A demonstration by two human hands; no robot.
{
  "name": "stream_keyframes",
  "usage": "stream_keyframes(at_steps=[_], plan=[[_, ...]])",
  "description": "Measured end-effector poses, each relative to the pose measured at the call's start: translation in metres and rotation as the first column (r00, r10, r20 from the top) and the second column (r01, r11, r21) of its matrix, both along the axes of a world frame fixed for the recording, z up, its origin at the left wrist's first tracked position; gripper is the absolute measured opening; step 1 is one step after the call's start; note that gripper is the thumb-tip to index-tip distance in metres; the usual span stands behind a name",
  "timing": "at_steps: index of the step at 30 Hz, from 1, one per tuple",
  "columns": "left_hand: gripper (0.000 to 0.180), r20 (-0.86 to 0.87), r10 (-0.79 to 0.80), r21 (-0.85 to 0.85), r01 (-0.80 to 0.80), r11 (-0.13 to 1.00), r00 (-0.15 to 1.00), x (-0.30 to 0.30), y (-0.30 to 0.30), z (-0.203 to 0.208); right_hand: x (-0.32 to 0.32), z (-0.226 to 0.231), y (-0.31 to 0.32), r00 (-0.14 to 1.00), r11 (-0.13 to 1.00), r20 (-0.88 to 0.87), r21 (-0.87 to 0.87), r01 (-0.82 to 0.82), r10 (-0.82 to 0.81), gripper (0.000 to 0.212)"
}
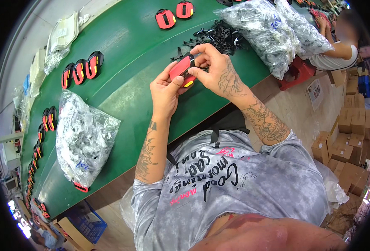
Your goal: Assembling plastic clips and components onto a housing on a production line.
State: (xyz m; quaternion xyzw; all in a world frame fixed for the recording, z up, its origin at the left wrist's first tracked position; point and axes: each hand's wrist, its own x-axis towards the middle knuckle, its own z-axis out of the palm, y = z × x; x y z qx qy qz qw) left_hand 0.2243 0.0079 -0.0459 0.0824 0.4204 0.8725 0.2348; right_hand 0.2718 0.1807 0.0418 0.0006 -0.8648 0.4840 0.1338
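Observation:
Over the green table, my left hand (pixel 165 91) is closed around a red-and-black oval casing (pixel 180 69) with a yellow tab at its near end. My right hand (pixel 215 69) pinches at the casing's right side, with thumb and fingers bent over its black part. Whether a separate small piece sits between those fingers is hidden. Just beyond my hands lies a loose heap of small black plastic parts (pixel 220 37). Two similar red-and-black casings (pixel 165 19) rest farther off on the table.
The green table (pixel 130 79) curves left, bearing three more casings (pixel 79 71) and a long row of others. A clear bag of parts (pixel 84 138) lies at left; bulging bags (pixel 262 31) stand at right. Beyond them, another person (pixel 335 52) works. Cardboard boxes (pixel 352 142) are stacked right.

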Motion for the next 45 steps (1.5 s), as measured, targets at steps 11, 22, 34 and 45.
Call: stream_keyframes(at_steps=[11, 22, 34, 45], plan=[[0.053, -0.255, 0.057, -0.111, -0.088, 0.990, 0.965, 0.003, -0.011, -0.001, -0.016, -0.024, 0.001, 0.994, 0.992, 0.099, -0.123, -0.024, 0.036, 0.067], [0.040, 0.108, 0.057, 0.264, -0.084, 0.961, 0.993, -0.009, -0.021, 0.003, -0.045, -0.036, 0.017, 0.941, 0.884, 0.061, -0.369, -0.288, 0.332, 0.052], [0.058, -0.348, 0.143, -0.216, -0.227, 0.950, 0.927, -0.028, -0.044, 0.010, -0.068, -0.053, -0.026, 0.996, 0.948, -0.062, -0.308, -0.075, 0.058, 0.027], [0.061, -0.810, 0.215, -0.396, -0.779, 0.487, 0.546, 0.004, -0.045, 0.033, -0.042, -0.049, 0.010, 0.964, 0.907, -0.224, -0.361, -0.217, 0.142, 0.033]])
